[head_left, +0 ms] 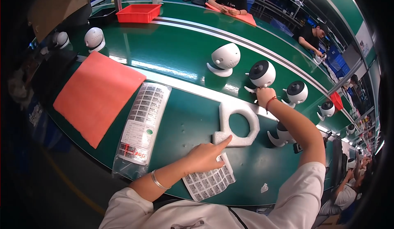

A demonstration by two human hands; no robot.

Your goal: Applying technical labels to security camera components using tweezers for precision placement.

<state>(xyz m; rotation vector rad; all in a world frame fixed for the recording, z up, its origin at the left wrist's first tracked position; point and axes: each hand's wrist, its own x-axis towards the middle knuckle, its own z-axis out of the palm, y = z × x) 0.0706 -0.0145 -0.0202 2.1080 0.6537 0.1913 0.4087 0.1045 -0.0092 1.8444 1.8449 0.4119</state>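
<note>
Label sheet [209,182] nearest, under left hand [204,157], forefinger out on foam ring [238,124]. Right hand [265,95] fingers pinched on camera [262,74] base. Step: fetching camera; next, seat in ring.

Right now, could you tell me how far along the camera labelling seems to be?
Several white dome cameras already sit further down the belt. In hand: right hand touches a camera; left hand presses the label sheet. One camera waits untouched.
</note>
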